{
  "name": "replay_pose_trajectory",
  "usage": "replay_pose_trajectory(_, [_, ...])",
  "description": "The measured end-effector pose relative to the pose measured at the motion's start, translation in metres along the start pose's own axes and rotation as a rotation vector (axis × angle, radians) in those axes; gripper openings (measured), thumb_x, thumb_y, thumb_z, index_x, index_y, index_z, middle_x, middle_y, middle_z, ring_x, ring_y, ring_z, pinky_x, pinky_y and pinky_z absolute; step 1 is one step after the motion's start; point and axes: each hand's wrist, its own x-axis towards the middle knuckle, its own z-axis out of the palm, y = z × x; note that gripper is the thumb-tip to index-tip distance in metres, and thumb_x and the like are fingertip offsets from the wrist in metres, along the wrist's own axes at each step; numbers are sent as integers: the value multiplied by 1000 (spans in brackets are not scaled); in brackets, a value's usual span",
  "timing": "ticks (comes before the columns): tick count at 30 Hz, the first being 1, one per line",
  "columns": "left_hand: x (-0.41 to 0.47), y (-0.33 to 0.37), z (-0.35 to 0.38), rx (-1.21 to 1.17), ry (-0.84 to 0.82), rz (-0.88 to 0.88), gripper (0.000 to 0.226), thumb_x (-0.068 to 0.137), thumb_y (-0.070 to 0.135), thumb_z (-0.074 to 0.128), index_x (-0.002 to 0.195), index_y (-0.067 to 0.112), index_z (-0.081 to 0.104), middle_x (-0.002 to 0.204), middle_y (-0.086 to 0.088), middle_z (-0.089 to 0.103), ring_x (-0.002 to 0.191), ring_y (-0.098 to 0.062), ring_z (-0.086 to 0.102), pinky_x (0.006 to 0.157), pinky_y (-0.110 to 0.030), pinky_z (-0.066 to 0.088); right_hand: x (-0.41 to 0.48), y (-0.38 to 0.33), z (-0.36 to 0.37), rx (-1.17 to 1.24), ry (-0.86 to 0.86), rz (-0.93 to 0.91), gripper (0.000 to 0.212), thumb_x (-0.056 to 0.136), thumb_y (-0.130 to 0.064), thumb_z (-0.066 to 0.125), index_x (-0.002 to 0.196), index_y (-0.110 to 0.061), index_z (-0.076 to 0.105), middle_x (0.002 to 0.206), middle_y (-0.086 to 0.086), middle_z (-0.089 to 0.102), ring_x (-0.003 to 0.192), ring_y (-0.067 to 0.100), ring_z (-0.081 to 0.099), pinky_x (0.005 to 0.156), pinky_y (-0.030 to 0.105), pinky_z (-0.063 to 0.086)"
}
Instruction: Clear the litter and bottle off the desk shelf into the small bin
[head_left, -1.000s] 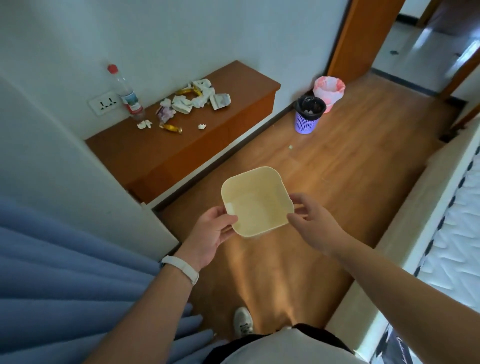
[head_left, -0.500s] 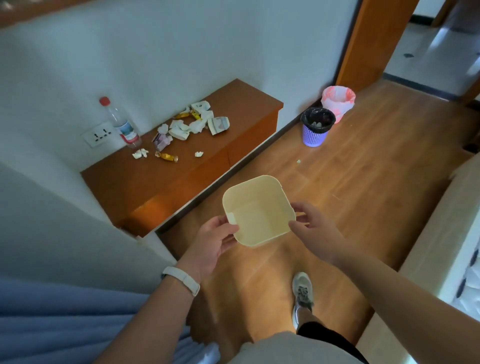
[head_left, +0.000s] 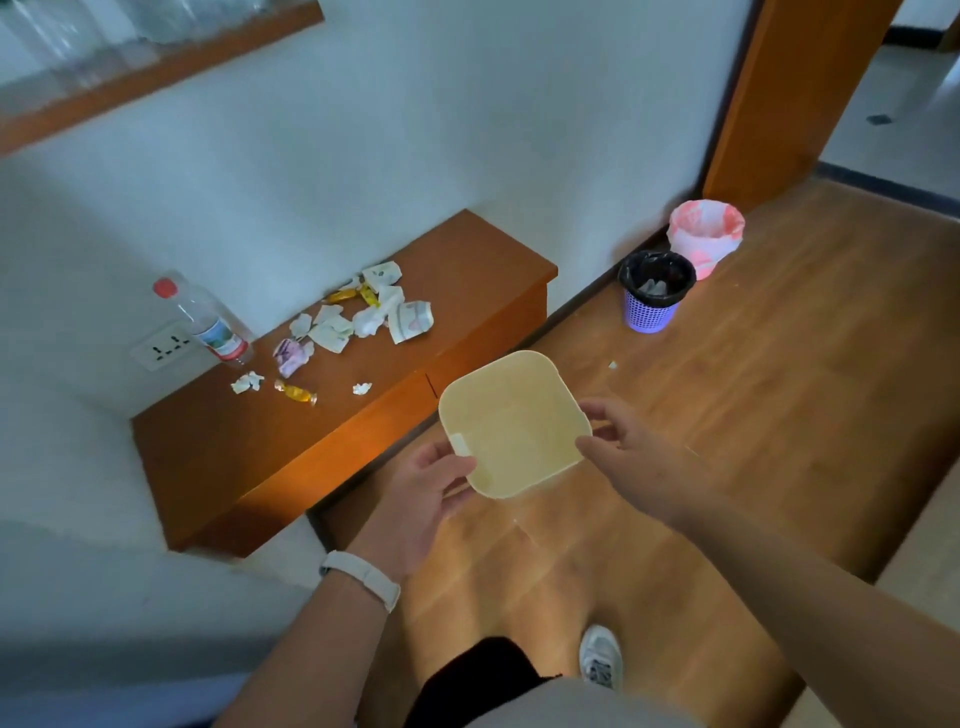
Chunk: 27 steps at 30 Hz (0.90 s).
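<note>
I hold a small cream square bin (head_left: 514, 423), empty inside, between both hands over the wooden floor. My left hand (head_left: 421, 499) grips its near left corner and my right hand (head_left: 631, 452) grips its right rim. To the left stands the low brown desk shelf (head_left: 332, 426). On it lie crumpled white papers (head_left: 363, 317), gold candy wrappers (head_left: 296, 392) and small scraps. A clear plastic bottle (head_left: 208, 322) with a red cap stands at the shelf's back, against the wall.
A purple mesh basket (head_left: 654, 296) with a black liner and a bin with a pink liner (head_left: 704, 236) stand on the floor near the orange door frame (head_left: 789, 93). A wall socket (head_left: 161, 345) sits behind the bottle. My shoe (head_left: 600, 657) is below.
I have stepped forward, so the shelf and its litter appear closer and lower in view. The bin stays held in both hands.
</note>
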Motion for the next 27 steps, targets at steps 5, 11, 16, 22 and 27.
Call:
replay_pose_trajectory(5, [25,17,-5,-28,46,5,18,97,3,58,113,7,66,100,-6,82,97,-23,73,101,-43,54,40,-6,2,41,-27,-15,32,90,-7,60,119,-22,63,112,-14,63,98,14,63,82,23,53])
replay_pose_trajectory(11, [71,30,-33,-120,111,-31,21,97,1,58,114,7,66,104,-8,78,99,-26,68,101,-43,52,109,-14,25,-13,-110,-14,31,90,-6,60,114,-25,64,109,-9,69,91,8,65,81,25,52])
replay_pose_trajectory(16, [120,51,-63,-237,117,-53,20,95,0,59,113,5,65,98,-8,79,91,-24,69,93,-41,54,170,-38,46,-68,-143,10,31,91,-8,59,111,-32,62,107,-13,67,84,-2,61,77,18,49])
replay_pose_trajectory(22, [180,97,-101,-322,99,-16,16,96,1,59,111,6,62,81,-1,80,71,-13,73,84,-39,56,252,-82,71,-133,-167,-8,28,94,-14,58,115,-31,62,105,-12,67,82,-5,60,74,13,47])
replay_pose_trajectory(27, [210,127,-139,-390,74,-20,16,96,0,59,111,7,62,83,-5,80,71,-15,76,71,-36,62,301,-104,101,-139,-191,5,26,95,-21,57,113,-39,60,105,-17,68,92,4,64,85,29,52])
